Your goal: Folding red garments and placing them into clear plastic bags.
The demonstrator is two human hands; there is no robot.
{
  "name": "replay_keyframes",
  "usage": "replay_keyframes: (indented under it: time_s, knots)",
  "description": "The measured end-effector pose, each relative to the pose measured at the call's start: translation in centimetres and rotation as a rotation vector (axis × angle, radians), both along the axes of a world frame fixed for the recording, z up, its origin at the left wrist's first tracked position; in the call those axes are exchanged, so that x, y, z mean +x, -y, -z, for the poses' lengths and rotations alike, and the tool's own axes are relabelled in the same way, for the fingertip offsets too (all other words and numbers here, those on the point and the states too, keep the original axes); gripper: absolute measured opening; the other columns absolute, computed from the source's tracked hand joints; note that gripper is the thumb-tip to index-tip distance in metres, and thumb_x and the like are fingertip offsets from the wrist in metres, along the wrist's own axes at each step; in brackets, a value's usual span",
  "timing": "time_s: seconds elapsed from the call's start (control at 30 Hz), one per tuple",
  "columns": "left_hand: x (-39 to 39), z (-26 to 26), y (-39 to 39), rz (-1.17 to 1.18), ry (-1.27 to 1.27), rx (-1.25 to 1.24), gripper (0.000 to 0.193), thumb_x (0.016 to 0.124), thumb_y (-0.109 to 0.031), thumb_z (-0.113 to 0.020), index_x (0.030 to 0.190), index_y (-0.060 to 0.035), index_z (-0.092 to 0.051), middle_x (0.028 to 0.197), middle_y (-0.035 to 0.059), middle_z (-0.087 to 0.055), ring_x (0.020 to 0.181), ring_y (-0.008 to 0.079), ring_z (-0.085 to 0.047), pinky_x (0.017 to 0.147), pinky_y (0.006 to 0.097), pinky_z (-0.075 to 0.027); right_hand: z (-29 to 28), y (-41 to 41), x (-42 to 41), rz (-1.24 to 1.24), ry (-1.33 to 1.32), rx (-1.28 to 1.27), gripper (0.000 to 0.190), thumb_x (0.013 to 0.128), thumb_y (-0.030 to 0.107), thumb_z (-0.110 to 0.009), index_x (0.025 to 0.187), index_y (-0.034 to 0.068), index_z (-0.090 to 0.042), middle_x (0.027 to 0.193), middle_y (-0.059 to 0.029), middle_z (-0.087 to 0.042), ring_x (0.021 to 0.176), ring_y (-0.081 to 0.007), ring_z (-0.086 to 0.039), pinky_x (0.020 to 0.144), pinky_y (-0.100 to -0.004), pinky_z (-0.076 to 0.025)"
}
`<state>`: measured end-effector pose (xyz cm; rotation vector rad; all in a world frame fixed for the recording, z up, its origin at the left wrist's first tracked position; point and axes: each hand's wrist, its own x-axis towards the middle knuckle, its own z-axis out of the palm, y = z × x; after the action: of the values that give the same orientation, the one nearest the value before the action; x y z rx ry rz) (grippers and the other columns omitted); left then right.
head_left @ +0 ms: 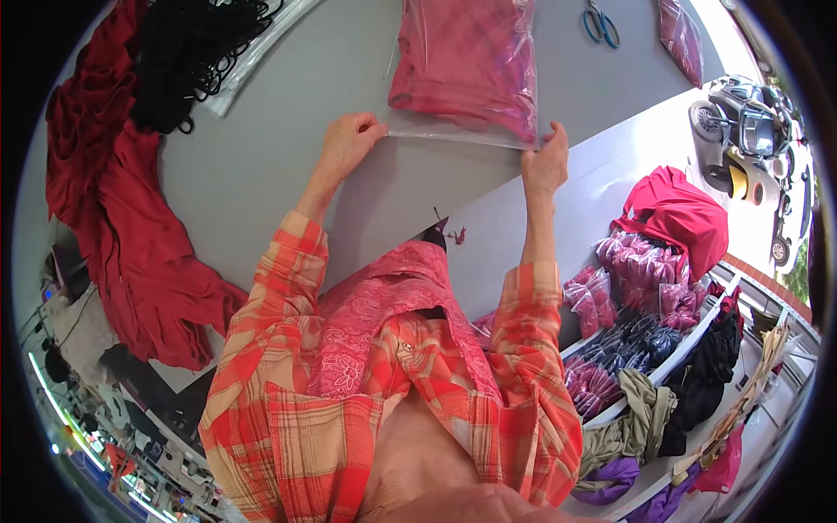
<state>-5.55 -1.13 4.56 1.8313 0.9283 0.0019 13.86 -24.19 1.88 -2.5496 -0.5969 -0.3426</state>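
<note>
A clear plastic bag [458,131] with a folded pinkish-red garment [461,65] inside lies flat on the grey table [261,170]. Its near edge is stretched between my two hands. My left hand [353,140] pinches the near left corner between thumb and fingers. At the near right corner, my right hand [548,160] grips the plastic with the thumb side up. The garment stops a little short of the bag's near edge, and the bag's far end runs out of view.
Dark red fabric [144,248] is heaped at the left, beside black cords [189,59] and clear plastic bags [261,55]. Blue-handled scissors [600,26] and another bagged garment [681,42] lie far right. Several packed bags [644,268] and loose cloth [680,209] fill the lower right.
</note>
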Motion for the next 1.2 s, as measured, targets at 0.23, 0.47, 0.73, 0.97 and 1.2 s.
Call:
replay_keyframes:
  time_s: [0.23,0.47,0.73,0.97,1.2]
  knots:
    - [0.4,-0.4,0.4,0.112,0.132,-0.166,0.025,0.079,-0.024,-0.057,0.063,-0.0052,-0.053,0.055,-0.0047,-0.041,0.052,0.0054,-0.036,0.046,0.0246,-0.027,-1.7,-3.1,-11.8,-0.029,-0.989,0.532,0.030,0.085,0.031,-0.056,0.096,0.003,-0.054,0.075,-0.0035,-0.055,0.064,-0.0118,-0.054,0.055,-0.0260,-0.045]
    - [-2.3,1.3,-0.8,0.118,0.181,-0.441,0.017,0.088,-0.017,-0.049,0.075,-0.0075,-0.054,0.065,-0.0051,-0.044,0.058,0.0044,-0.039,0.051,0.0203,-0.029,-1.6,-10.7,-16.5,-0.176,-1.353,0.918,0.042,0.084,0.038,-0.055,0.079,-0.002,-0.062,0.068,-0.0103,-0.063,0.052,-0.0150,-0.059,0.046,-0.0276,-0.049]
    - [-1.4,0.2,1.2,0.316,0.108,-0.251,0.024,0.091,-0.021,-0.045,0.070,-0.0092,-0.047,0.064,-0.0060,-0.037,0.058,0.0044,-0.033,0.050,0.0220,-0.025,1.2,-11.1,-16.8,0.031,-0.921,0.806,0.025,0.075,0.021,-0.057,0.074,-0.004,-0.062,0.065,-0.0189,-0.061,0.055,-0.0266,-0.062,0.056,-0.0358,-0.050]
    - [-3.8,2.0,-1.9,0.091,0.234,-0.358,0.018,0.089,-0.023,-0.047,0.085,-0.0080,-0.056,0.074,-0.0010,-0.054,0.070,0.0075,-0.052,0.054,0.0186,-0.039,-1.8,-11.7,-16.8,-0.042,-1.153,1.101,0.022,0.075,0.017,-0.053,0.066,-0.002,-0.059,0.060,-0.0168,-0.059,0.055,-0.0218,-0.060,0.052,-0.0366,-0.048]
    - [-3.4,-0.2,3.4,-0.111,0.253,-0.388,0.022,0.085,-0.020,-0.053,0.065,-0.0111,-0.049,0.056,-0.0058,-0.039,0.044,0.0041,-0.035,0.039,0.0202,-0.024,0.5,-5.0,-11.5,0.122,-1.118,1.186,0.025,0.086,0.021,-0.051,0.070,0.002,-0.050,0.055,-0.0046,-0.049,0.046,-0.0129,-0.052,0.043,-0.0269,-0.045]
